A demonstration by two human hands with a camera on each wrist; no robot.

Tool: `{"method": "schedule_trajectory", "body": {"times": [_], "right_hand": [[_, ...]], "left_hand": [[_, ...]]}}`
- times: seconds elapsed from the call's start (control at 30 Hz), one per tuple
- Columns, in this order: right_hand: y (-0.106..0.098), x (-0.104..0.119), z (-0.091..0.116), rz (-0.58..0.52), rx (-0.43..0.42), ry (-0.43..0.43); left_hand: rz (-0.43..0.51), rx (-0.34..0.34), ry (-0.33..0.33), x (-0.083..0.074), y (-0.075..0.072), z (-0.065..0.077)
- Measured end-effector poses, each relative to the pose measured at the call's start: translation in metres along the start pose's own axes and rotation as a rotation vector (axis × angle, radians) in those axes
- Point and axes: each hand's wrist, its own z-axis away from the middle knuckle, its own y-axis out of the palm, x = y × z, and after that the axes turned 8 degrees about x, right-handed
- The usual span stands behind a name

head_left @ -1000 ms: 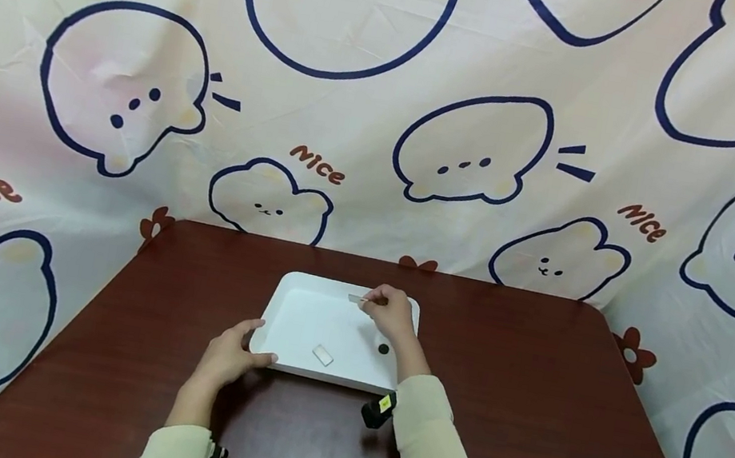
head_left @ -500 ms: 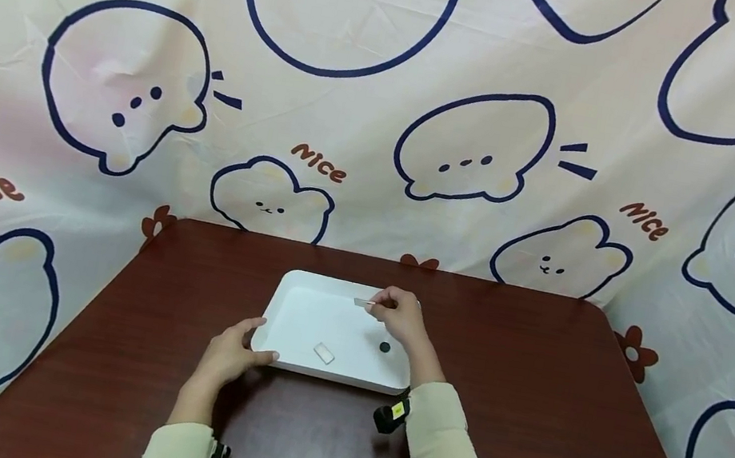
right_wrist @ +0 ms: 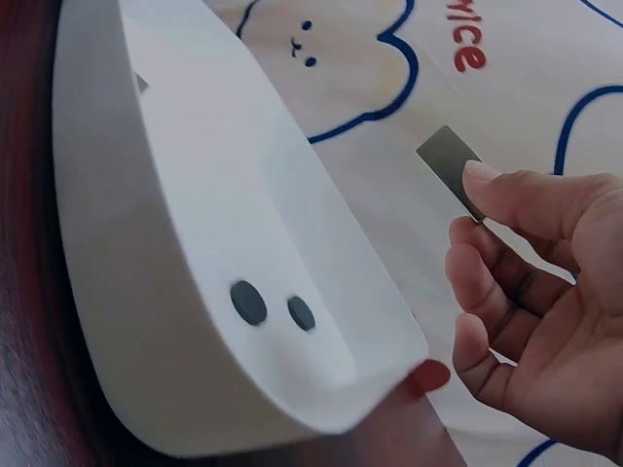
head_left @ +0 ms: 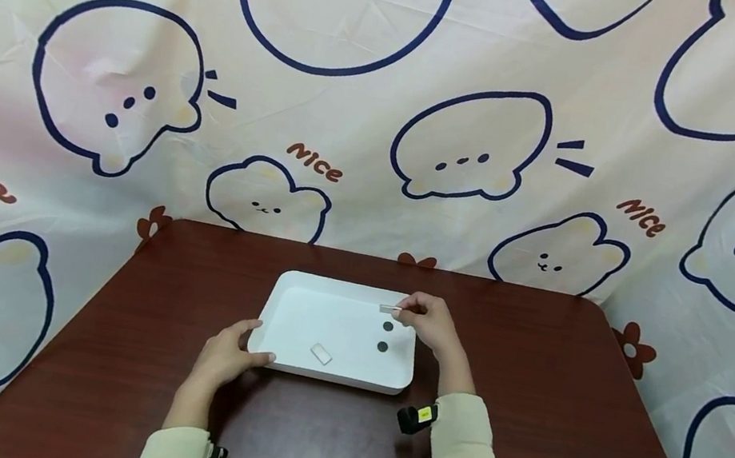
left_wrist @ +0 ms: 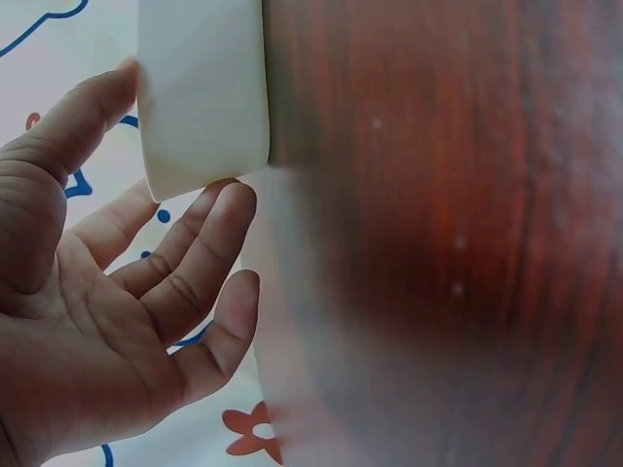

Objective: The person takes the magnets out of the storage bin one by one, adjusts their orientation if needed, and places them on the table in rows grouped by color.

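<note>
A shallow white tray lies on the table. My left hand holds its near left corner, thumb at the near rim and fingers along the left side. Over the tray's far right part, my right hand pinches a small flat rectangular piece, grey and metallic-looking, between thumb and fingers. Two dark round discs, a farther one and a nearer one, lie in the tray below that hand. A second small rectangle, pale on top, rests near the tray's front wall.
The dark red-brown table spreads around the tray on all sides. Behind it hangs a pale cloth printed with cartoon bears. A black camera is worn at the right wrist.
My right hand has moved to the right with the rectangular piece, and the farther disc, unseen before, now shows. The left hand stays at the tray corner.
</note>
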Motion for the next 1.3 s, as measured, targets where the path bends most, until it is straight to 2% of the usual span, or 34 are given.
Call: {"method": "schedule_trajectory", "body": {"times": [0.27,0.73,0.97,1.3], "right_hand": [[-0.017,-0.010,0.006,-0.021,-0.058,0.066],[-0.043,-0.028,0.017,-0.074,-0.079,0.068],[-0.059,-0.040,0.021,-0.053,-0.115,0.125],[-0.070,-0.055,0.022,0.008,-0.123,0.148]], "left_hand": [[0.048,-0.014,-0.006,0.004,0.004,-0.001],[0.054,-0.014,-0.010,0.005,0.004,-0.001],[0.065,-0.011,-0.018,0.004,0.005,-0.002],[0.056,-0.013,-0.012,0.005,0.004,-0.003]]}}
